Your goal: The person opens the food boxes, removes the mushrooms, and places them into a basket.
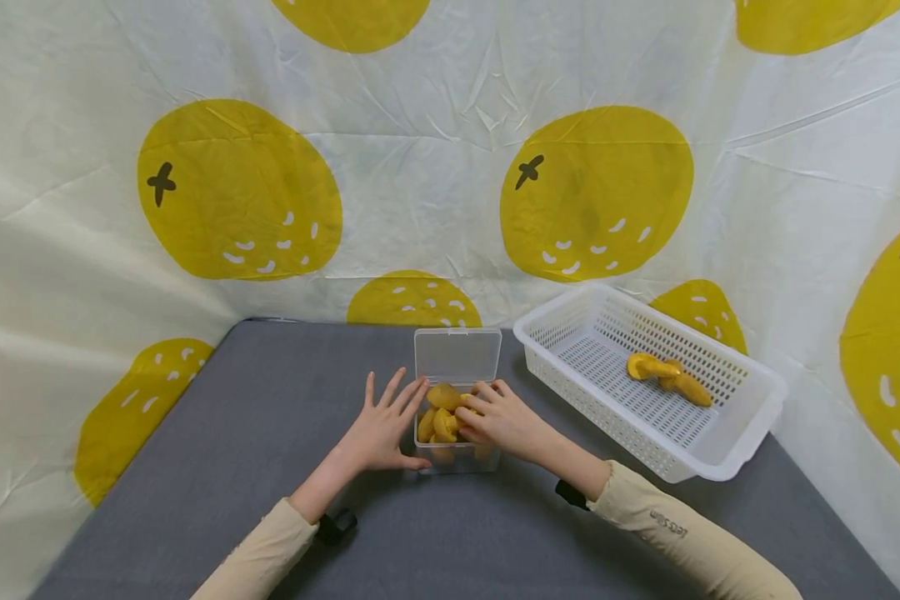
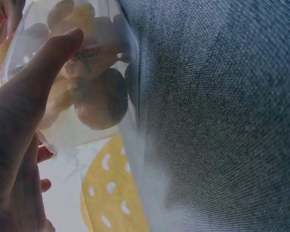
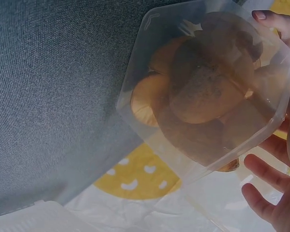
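A clear plastic box [image 1: 459, 458] stands on the table, its hinged lid [image 1: 457, 354] raised at the back. Several yellow-brown mushrooms [image 1: 444, 417] fill it up to the rim; more caps [image 2: 101, 99] show through its cloudy wall. At the box's left side is my left hand [image 1: 382, 429], its fingers straight and spread, the thumb laid against the front wall. My right hand [image 1: 512, 423] reaches over the right rim with bent fingers, pinching a mushroom [image 1: 468, 403] at the top of the pile. That mushroom is partly hidden by the fingers.
To the right, a white perforated basket [image 1: 607, 412] sits at an angle, with mushrooms [image 1: 667, 375] inside. A dark grey cloth [image 1: 217, 467] covers the table. Behind hangs a pale curtain [image 1: 420, 183] printed with yellow fruit.
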A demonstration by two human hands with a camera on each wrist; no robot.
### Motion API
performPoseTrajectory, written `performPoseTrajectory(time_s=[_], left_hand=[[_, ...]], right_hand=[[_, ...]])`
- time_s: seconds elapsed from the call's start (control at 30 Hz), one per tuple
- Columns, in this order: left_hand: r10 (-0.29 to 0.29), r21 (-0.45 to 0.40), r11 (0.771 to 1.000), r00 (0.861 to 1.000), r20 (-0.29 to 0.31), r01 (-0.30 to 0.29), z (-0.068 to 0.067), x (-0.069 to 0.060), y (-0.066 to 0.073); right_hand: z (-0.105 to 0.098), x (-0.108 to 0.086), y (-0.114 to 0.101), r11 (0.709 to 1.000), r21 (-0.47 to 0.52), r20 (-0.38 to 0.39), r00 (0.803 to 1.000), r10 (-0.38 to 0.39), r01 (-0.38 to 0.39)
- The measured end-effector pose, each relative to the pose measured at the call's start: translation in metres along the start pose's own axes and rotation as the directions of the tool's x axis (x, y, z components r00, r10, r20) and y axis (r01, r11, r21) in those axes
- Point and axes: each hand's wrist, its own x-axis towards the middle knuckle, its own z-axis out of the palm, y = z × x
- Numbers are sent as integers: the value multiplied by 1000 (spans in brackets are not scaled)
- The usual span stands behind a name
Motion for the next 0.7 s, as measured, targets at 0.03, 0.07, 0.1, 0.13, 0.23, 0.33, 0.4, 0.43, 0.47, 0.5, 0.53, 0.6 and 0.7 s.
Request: performPoseTrajectory(time_s=[0.03, 0.07, 0.1, 0.13, 0.23, 0.33, 0.4, 0.43, 0.47, 0.5, 0.53, 0.6, 0.7], left_hand=[[-2, -1, 1000, 1000, 4, 2, 0, 0, 0], [-4, -1, 1000, 1000, 6, 4, 0, 0, 0], [-7, 0, 1000, 1000, 11, 7, 0, 0, 0], [-9, 0, 1000, 1000, 14, 9, 0, 0, 1], [-11, 2, 1000, 1000, 16, 11, 0, 0, 1], [-7, 5, 1000, 1000, 13, 7, 0, 0, 1], [-4, 1, 1000, 1000, 13, 4, 0, 0, 0], [-4, 2, 1000, 1000, 17, 4, 0, 0, 0], [-4, 4, 1000, 1000, 18, 4, 0, 0, 0], [-4, 6, 1000, 1000, 21, 4, 0, 0, 0], [-2, 4, 1000, 1000, 20, 2, 0, 0, 0], [-2, 4, 1000, 1000, 22, 2, 0, 0, -1], [-2, 7, 1000, 1000, 25, 1, 0, 1, -1]], right_hand=[[0, 0, 0, 1000, -6, -4, 1000, -1, 1], [0, 0, -1, 1000, -12, -8, 1000, -1, 1], [-1, 0, -1, 1000, -15, -12, 1000, 0, 0], [-1, 0, -1, 1000, -21, -15, 1000, 1, -2], [-3, 0, -3, 999, -34, -18, 1000, 8, -9], [-6, 0, -4, 999, -42, -11, 1000, 20, -20], [-7, 0, -4, 999, -41, -7, 1000, 29, -30], [-8, 0, -3, 999, -38, -9, 999, 34, -34], [-9, 1, -3, 999, -36, -11, 999, 38, -38], [-10, 0, -3, 999, -35, -21, 999, 40, -41], [-12, 0, -2, 998, -32, -26, 999, 44, -45], [-15, 0, -1, 998, -35, -34, 998, 51, -52], [-19, -1, 2, 997, -41, -35, 997, 62, -64]])
